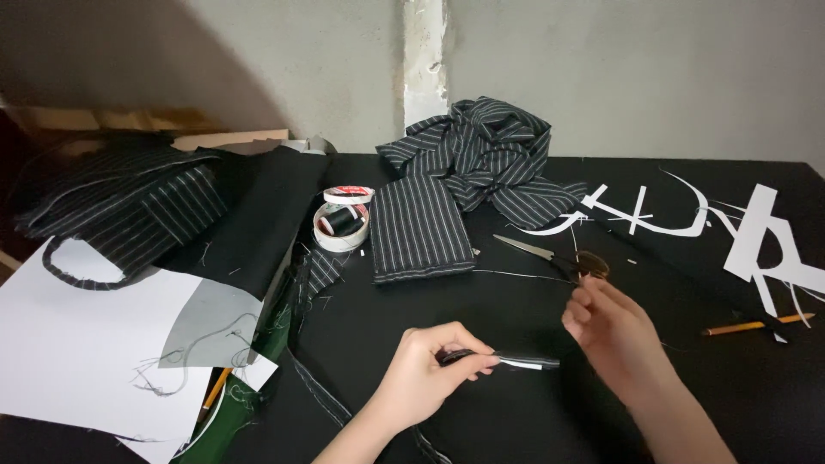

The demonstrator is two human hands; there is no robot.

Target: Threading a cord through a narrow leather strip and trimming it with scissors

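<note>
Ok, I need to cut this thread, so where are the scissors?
In the head view the scissors lie on the black table, right of centre, just beyond the right hand, near the folded striped cloth.

Black tabletop (pixel 516 412). Black cloth with thin white stripes: folded piece (pixel 419 228) mid-scene, crumpled heap (pixel 490 150) far behind it, pile (pixel 120 206) far left. White paper sheet (pixel 69 344) near left, white paper offcuts (pixel 765 241) right. Orange pencil (pixel 739 326) right. Black-and-white strip (pixel 516 361) near centre.
</note>
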